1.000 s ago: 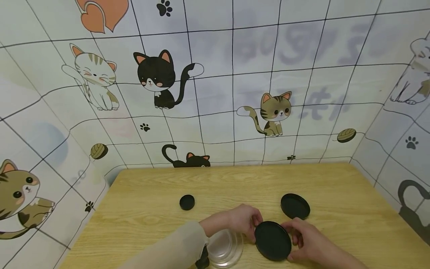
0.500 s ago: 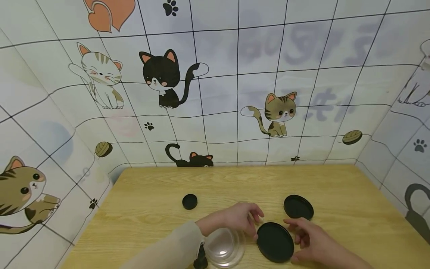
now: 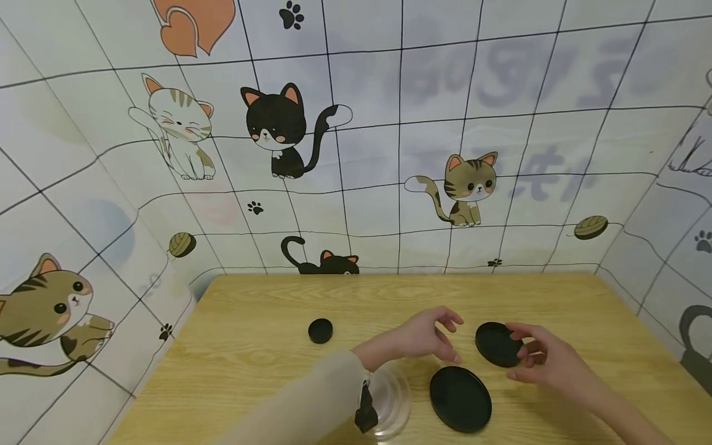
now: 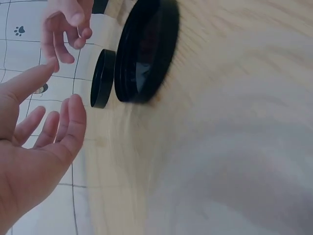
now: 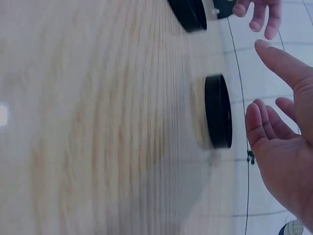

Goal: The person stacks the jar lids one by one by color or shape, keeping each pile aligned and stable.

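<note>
A large round black lid (image 3: pixel 460 399) with a low rim lies on the table before me. My left hand (image 3: pixel 425 334) hovers just beyond it, fingers loosely bent and holding nothing. Farther back lies a second round black lid (image 3: pixel 497 344). My right hand (image 3: pixel 550 360) is over its right side, and in the head view the fingers cover part of it. The right wrist view shows a gap between this lid (image 5: pixel 218 111) and those fingers. Partly under my left forearm stands a clear round plastic container (image 3: pixel 394 402), blurred in the left wrist view.
A small round black lid (image 3: pixel 320 330) lies at the back left of the wooden table (image 3: pixel 256 346). Behind the table hangs a white cloth (image 3: pixel 367 154) with grid lines and printed cats; it also covers both sides.
Both hands have let go of the large black lid, which now lies alone on the table. The left hand has moved up and away; the right has moved to the second lid.
</note>
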Tool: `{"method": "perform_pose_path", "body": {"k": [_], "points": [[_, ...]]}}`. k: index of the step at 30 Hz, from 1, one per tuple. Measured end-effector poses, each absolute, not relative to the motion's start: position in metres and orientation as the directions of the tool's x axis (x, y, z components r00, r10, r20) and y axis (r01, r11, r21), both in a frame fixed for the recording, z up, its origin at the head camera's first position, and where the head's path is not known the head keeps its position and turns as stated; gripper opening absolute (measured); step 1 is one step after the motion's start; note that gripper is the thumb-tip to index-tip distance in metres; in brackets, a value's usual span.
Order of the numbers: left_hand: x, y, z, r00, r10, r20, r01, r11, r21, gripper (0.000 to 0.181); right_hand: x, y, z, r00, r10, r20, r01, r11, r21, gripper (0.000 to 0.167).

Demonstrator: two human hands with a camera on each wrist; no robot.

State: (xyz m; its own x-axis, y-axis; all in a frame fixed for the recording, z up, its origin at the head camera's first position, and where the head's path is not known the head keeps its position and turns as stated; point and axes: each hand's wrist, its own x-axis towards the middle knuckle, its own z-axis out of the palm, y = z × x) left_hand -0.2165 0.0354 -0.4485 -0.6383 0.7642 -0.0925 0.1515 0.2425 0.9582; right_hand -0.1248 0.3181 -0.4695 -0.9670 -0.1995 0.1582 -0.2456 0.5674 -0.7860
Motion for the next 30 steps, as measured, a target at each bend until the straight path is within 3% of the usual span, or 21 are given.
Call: {"method": "perform_pose_path", "body": {"k": [9,16,23,30], "points": [[-0.218,0.071,-0.460,-0.749,0.653,-0.116,-0.042,0.129,0.991,0.057,-0.135,0.337,-0.475,-0.994,-0.105,0.017,-0.083,0.661,-0.746,0.103],[-0.223,0.091,-0.467,-0.807,0.577,-0.128,-0.002,0.215,0.977,0.059,-0.137,0.347,-0.486,-0.994,-0.110,-0.022,-0.054,0.640,-0.767,0.098],[-0.231,0.095,-0.477,-0.787,0.593,-0.169,0.032,0.312,0.949,0.059,-0.145,0.348,-0.490,-0.990,-0.138,-0.034,-0.058,0.610,-0.791,0.095],[-0.236,0.092,-0.483,-0.731,0.660,-0.174,0.050,0.306,0.951,0.056,-0.147,0.343,-0.493,-0.991,-0.129,-0.021,-0.064,0.623,-0.780,0.086]]}}
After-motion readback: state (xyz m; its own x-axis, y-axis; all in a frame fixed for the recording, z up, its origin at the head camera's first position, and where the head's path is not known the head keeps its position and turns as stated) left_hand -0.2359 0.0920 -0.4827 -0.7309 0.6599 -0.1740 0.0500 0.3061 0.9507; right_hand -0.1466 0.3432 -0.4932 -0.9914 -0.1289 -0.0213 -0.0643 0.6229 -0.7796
